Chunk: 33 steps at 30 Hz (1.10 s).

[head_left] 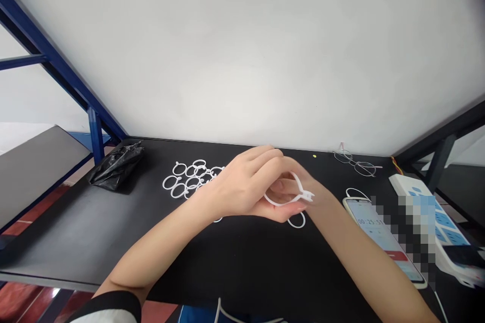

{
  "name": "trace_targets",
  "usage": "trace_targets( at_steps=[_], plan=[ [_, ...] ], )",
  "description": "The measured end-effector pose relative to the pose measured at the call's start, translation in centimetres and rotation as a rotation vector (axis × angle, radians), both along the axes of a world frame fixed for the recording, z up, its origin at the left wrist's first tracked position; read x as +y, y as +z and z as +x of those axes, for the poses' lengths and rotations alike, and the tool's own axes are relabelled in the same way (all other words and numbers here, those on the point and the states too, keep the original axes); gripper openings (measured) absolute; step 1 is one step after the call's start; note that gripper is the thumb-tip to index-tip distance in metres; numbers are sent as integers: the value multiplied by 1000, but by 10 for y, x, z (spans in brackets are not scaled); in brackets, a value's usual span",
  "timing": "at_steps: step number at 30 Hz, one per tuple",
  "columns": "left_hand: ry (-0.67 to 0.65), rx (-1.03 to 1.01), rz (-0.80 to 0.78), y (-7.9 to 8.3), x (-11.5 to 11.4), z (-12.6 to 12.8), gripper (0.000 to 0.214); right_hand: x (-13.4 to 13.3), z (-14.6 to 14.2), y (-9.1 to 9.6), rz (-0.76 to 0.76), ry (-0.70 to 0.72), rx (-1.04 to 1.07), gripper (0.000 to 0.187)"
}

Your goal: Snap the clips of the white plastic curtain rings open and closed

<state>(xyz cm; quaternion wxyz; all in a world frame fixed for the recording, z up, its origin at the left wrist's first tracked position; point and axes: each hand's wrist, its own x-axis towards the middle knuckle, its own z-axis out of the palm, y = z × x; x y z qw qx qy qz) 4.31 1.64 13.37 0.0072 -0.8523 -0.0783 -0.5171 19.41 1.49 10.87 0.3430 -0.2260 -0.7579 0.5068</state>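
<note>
A white plastic ring [278, 205] with a small clip-like joint is gripped between the thumb and fingers of my left hand [248, 179]. Its joint points to the right, over my right wrist. My right hand [297, 171] is behind the left one, close to the ring; its fingers are mostly hidden, so their grip cannot be made out. Several similar white rings [179, 191] lie in an overlapping pile on the black table, left of my hands. Another loose ring [297, 226] lies beneath my hands, partly covered.
A black plastic bag [117, 165] rests at the table's back left. Eyeglasses [364, 168] lie at the back right. A phone [369, 217] showing a timer, with a cable, and a white power strip [403, 185] are on the right. Behind the black table [242, 267] rises a white wall.
</note>
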Motion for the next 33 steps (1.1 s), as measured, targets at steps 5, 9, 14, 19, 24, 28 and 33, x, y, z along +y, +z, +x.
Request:
trace_targets(
  at_steps=[5,9,14,19,24,28,33],
  plan=[
    [102,32,91,7,-1,-10,19,-7,13,13,172,-380,232,11],
    [181,71,125,12,-2,-16,18,-15,11,9,800,-570,206,25],
    [190,78,140,15,-4,-18,20,-16,4,10,1087,-435,141,22],
    [166,55,131,16,-5,-17,22,-16,3,10,1135,-448,90,23],
    [153,30,124,14,-5,-15,29,-17,1,5,1171,-478,84,28],
    [158,5,124,11,-5,-13,28,-17,-1,2,1195,-487,92,28],
    [141,-1,130,10,-4,-13,23,-17,-2,1,1191,-498,110,29]
  ],
)
